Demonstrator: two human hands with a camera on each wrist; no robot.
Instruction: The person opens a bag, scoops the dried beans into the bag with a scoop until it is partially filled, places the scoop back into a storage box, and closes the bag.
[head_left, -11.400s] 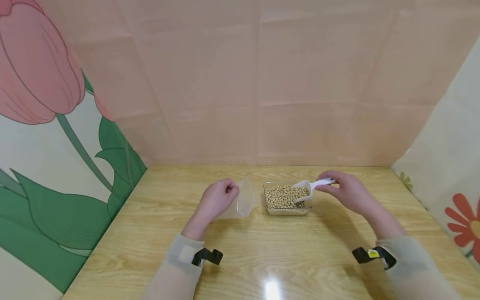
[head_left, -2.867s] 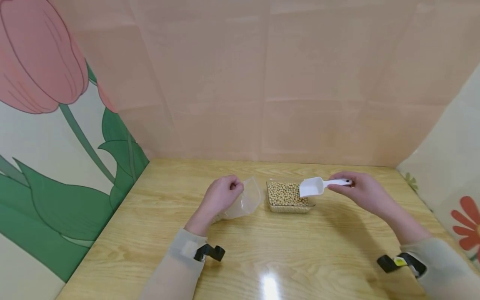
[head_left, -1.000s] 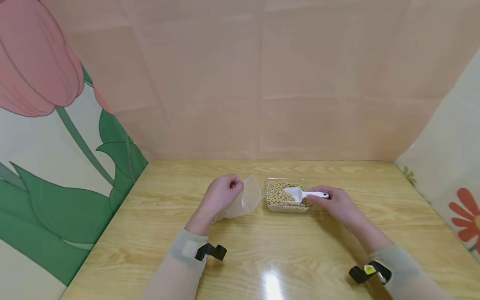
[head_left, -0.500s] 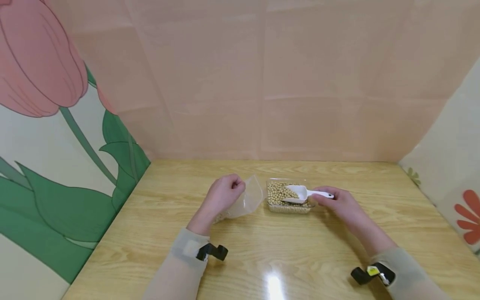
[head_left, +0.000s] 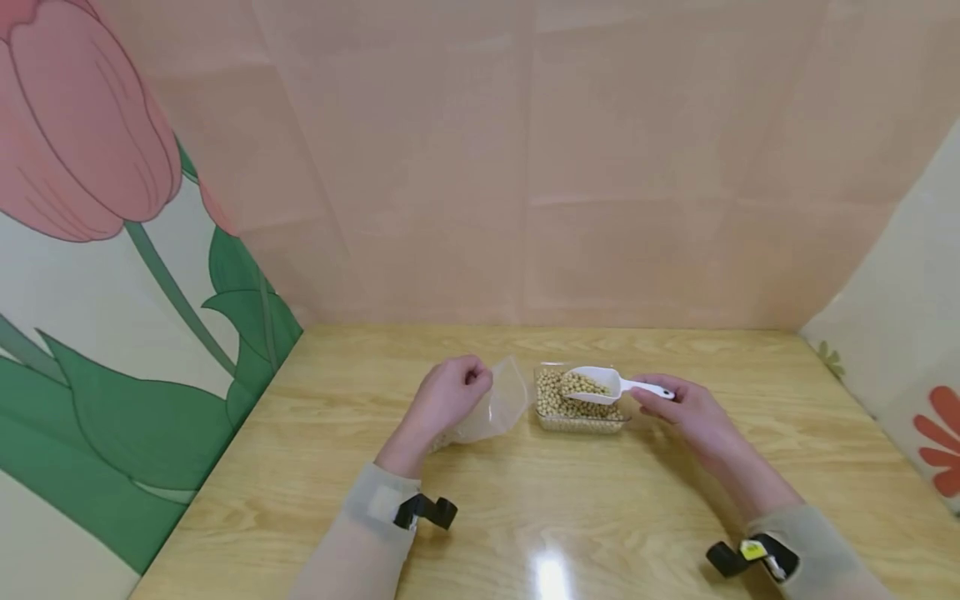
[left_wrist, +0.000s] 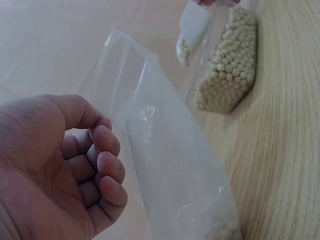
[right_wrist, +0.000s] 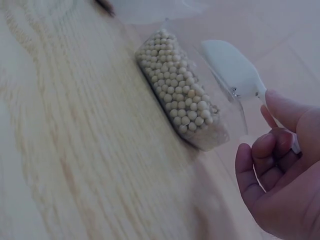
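Observation:
My left hand point(head_left: 450, 396) pinches the edge of a clear plastic bag point(head_left: 498, 404) between thumb and forefinger. The bag's mouth stands open toward the right, and some soybeans point(left_wrist: 222, 227) lie at its bottom in the left wrist view. Just right of the bag is a clear rectangular container point(head_left: 577, 423) filled with soybeans point(right_wrist: 175, 85). My right hand point(head_left: 686, 408) grips the handle of a white scoop point(head_left: 617, 386). A heap of soybeans point(head_left: 581, 385) rests in the scoop, held low over the container.
Everything stands on a wood-grain table point(head_left: 480, 508). A pink backdrop point(head_left: 480, 167) rises behind it, with a tulip-print panel point(head_left: 150, 375) on the left and a flower-print panel point(head_left: 900, 333) on the right. Both wrists wear black camera mounts point(head_left: 423, 510).
The scoop, earlier unloaded above the container, went down into the soybeans and has come up filled. Soybeans now show in the bag, which looked empty at first. My left hand has barely moved.

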